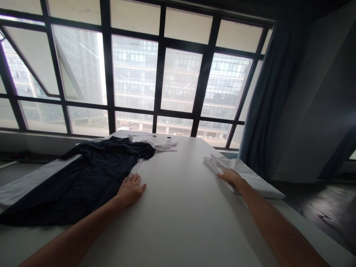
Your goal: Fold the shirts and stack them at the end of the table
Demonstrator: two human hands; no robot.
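Note:
On the left of the table lies a dark navy garment (91,181), spread out with its outline partly rumpled. My left hand (130,190) rests flat at its right edge, fingers stretched out, beside a strip of white cloth (137,165) showing from under the garment. To the right, a folded white garment (250,176) sits along the table's right edge. My right hand (229,175) is closed on the near left part of this folded garment, its fingertips partly hidden.
The white table (178,215) reaches toward the windows. More white clothing (167,144) lies at its far end, near two dark round holes. White fabric (36,176) shows left of the navy garment. A blue curtain (258,122) hangs at the right.

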